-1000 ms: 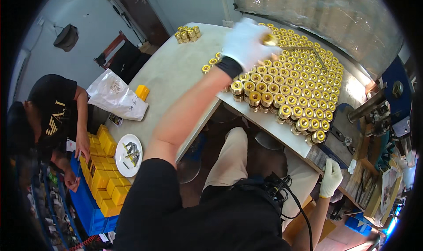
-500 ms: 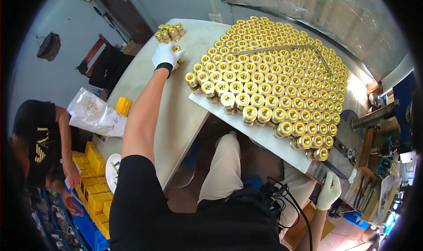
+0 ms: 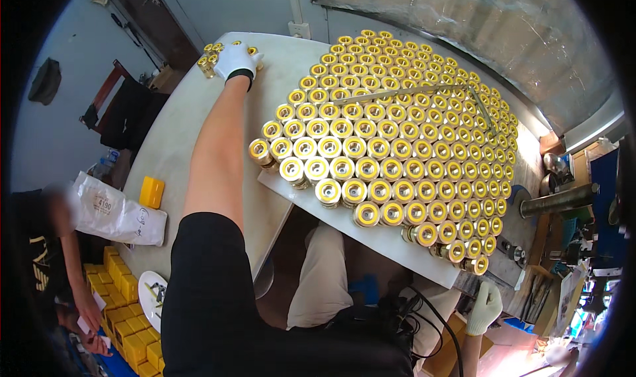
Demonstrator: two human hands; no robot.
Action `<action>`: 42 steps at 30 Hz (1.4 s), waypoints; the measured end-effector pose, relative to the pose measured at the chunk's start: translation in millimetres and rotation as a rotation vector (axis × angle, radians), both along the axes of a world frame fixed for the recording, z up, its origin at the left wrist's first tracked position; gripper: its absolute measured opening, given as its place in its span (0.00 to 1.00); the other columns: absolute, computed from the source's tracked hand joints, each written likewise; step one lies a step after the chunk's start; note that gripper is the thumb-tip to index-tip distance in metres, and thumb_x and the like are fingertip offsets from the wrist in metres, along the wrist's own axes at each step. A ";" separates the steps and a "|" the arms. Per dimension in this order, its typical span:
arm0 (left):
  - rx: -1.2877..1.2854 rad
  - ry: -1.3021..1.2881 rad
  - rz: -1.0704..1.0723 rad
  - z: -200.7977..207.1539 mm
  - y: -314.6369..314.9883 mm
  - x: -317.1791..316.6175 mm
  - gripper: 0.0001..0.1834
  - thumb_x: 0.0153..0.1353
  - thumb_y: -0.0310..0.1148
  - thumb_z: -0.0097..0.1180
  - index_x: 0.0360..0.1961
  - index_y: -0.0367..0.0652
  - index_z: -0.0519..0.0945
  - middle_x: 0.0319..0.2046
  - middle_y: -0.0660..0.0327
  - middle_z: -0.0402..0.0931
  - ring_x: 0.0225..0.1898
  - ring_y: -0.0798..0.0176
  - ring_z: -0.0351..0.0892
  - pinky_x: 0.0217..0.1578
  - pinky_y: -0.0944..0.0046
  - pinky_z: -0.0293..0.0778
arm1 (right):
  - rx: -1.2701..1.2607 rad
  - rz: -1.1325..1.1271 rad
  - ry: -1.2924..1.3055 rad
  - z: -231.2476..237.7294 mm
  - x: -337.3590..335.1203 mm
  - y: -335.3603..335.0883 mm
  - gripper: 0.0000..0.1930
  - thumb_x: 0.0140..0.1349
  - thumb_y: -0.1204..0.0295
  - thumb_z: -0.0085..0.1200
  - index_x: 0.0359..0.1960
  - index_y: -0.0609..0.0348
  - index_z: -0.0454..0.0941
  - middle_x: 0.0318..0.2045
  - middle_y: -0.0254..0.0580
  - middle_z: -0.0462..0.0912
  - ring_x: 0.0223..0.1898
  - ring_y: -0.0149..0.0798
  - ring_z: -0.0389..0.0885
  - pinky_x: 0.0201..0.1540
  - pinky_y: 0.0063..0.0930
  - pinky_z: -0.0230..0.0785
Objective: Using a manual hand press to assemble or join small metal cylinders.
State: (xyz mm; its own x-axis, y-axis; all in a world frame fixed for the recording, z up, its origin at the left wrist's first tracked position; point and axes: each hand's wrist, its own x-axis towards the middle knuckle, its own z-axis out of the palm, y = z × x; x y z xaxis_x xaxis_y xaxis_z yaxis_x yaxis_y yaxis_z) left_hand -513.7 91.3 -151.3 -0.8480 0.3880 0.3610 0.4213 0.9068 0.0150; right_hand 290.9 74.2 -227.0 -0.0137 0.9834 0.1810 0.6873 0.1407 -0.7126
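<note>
My left hand (image 3: 235, 61), in a white glove with a black cuff, reaches to the table's far left end. Its fingers wrap around brass fittings (image 3: 254, 51), one showing at its right side. Touching or close beside it stands a small group of similar fittings (image 3: 207, 65). My right hand (image 3: 485, 309), in a cream knitted glove, is low at the right by the bench edge, fingers curled in with nothing seen in them. Between the hands, many upright brass fittings (image 3: 377, 148) with yellow rings stand in tight rows on a white board (image 3: 358, 234).
A thin metal strip (image 3: 391, 93) lies bent across the rows. On the left are a white bag (image 3: 116, 211), a yellow box (image 3: 152, 192), a white plate (image 3: 150, 303) and stacked yellow boxes (image 3: 122, 317). Another person's hand (image 3: 89, 314) works there. A metal post (image 3: 560, 199) juts in at right.
My left hand has moved away and left with the brass fittings, up against the small group. The view has shifted somewhat. My right hand stays low by the bench edge.
</note>
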 end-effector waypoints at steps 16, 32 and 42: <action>0.083 -0.164 -0.427 -46.8 -83.2 18.9 0.34 0.65 0.62 0.65 0.65 0.53 0.84 0.58 0.45 0.81 0.60 0.42 0.81 0.60 0.46 0.77 | 0.024 0.055 0.036 -12.7 11.4 1.4 0.09 0.73 0.73 0.60 0.40 0.69 0.86 0.30 0.33 0.83 0.32 0.25 0.75 0.38 0.25 0.71; 0.259 -0.288 -0.535 -35.7 -93.9 -3.0 0.28 0.73 0.51 0.61 0.62 0.38 0.84 0.59 0.45 0.85 0.61 0.44 0.83 0.63 0.53 0.76 | 0.112 0.068 0.044 -5.8 -1.8 -0.9 0.09 0.71 0.71 0.63 0.37 0.68 0.86 0.24 0.37 0.81 0.28 0.26 0.73 0.34 0.29 0.70; 0.438 -0.494 -0.625 27.6 -184.5 216.9 0.21 0.64 0.41 0.70 0.54 0.41 0.85 0.50 0.54 0.87 0.49 0.57 0.87 0.53 0.58 0.81 | 0.129 0.109 0.093 -10.2 11.2 -1.6 0.10 0.72 0.70 0.63 0.42 0.68 0.87 0.29 0.39 0.87 0.32 0.26 0.79 0.40 0.27 0.75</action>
